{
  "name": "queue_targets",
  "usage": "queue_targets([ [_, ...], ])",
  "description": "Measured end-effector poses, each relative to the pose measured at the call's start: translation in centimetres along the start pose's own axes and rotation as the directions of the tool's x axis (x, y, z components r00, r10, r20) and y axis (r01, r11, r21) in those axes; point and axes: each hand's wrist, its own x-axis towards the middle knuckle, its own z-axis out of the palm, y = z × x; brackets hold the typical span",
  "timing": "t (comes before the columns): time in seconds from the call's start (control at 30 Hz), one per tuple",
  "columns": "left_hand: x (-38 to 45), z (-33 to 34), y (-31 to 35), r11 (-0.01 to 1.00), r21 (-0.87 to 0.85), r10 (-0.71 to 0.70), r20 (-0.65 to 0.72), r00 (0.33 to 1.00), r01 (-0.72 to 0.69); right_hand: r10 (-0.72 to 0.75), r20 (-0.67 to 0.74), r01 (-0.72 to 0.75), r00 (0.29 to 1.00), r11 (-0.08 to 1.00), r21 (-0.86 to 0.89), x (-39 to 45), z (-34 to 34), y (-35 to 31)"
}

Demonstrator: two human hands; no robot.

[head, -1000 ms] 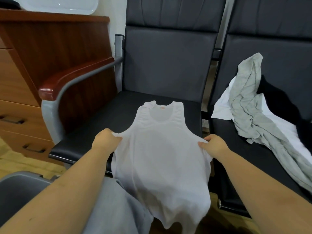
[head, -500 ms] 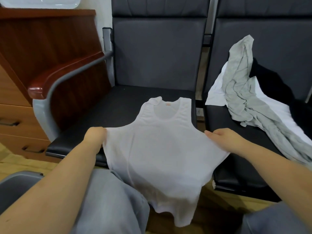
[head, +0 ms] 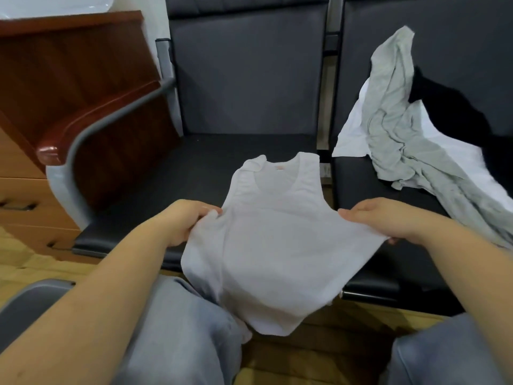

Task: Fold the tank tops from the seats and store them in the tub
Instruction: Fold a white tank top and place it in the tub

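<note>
A white tank top point(head: 274, 245) lies spread over the front of the left dark seat point(head: 172, 173), neck away from me, its hem hanging over the seat edge onto my knee. My left hand point(head: 188, 218) pinches its left side below the armhole. My right hand point(head: 388, 218) pinches its right side, fingers under the cloth. On the right seat point(head: 358, 184) lies a heap: a grey tank top point(head: 402, 129), a white one point(head: 352, 134) under it and a black one point(head: 455, 112) behind. A grey tub rim point(head: 30, 293) shows at lower left.
A seat armrest with a red-brown wooden pad point(head: 91, 126) stands left of the seat. Behind it is a wooden chest of drawers point(head: 19, 168). My knees in grey trousers point(head: 180, 337) fill the bottom; the floor is light wood.
The tank top has been drawn toward me and stretched wider between both hands. My right hand has moved out to the right. The camera has tilted a little.
</note>
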Motion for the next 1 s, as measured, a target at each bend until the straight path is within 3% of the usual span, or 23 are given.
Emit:
queue_targets([
  [0.13,1.3,3.2,1.3,0.974,0.224,0.048,-0.129,0.990,-0.018,-0.037,-0.140,0.060,0.989,0.985,0.160,1.0,2.1,-1.1],
  [0.3,2.4,5.6,2.1,0.988,0.155,0.024,-0.211,0.977,0.009,0.046,-0.137,0.018,0.990,0.899,0.437,2.4,4.3,-1.7],
  [0.4,2.4,7.9,2.5,0.969,0.226,0.121,-0.064,0.991,-0.104,0.042,-0.119,0.023,0.992,0.866,0.499,2.6,4.5,-1.6],
  [0.5,2.1,9.7,2.4,0.913,0.288,0.269,0.104,0.957,-0.288,0.070,-0.088,-0.015,0.994,0.855,0.518,2.9,4.3,-1.5],
  [0.57,1.9,10.2,2.3,0.905,0.265,0.294,0.174,0.940,-0.333,0.060,-0.059,-0.020,0.996,0.855,0.519,2.9,4.2,-1.4],
  [0.87,-1.1,13.3,2.7,0.928,0.166,0.246,0.397,0.884,-0.332,0.055,-0.041,-0.027,0.998,0.871,0.491,3.4,4.6,-1.5],
  [0.93,-1.3,13.4,2.8,0.955,0.127,0.196,0.413,0.889,-0.269,0.062,-0.036,-0.037,0.997,0.873,0.486,3.3,4.7,-1.4],
  [1.0,-1.1,13.3,2.9,0.994,-0.008,0.104,0.402,0.910,-0.110,0.049,-0.044,-0.019,0.998,0.861,0.509,3.0,4.8,-1.5],
])
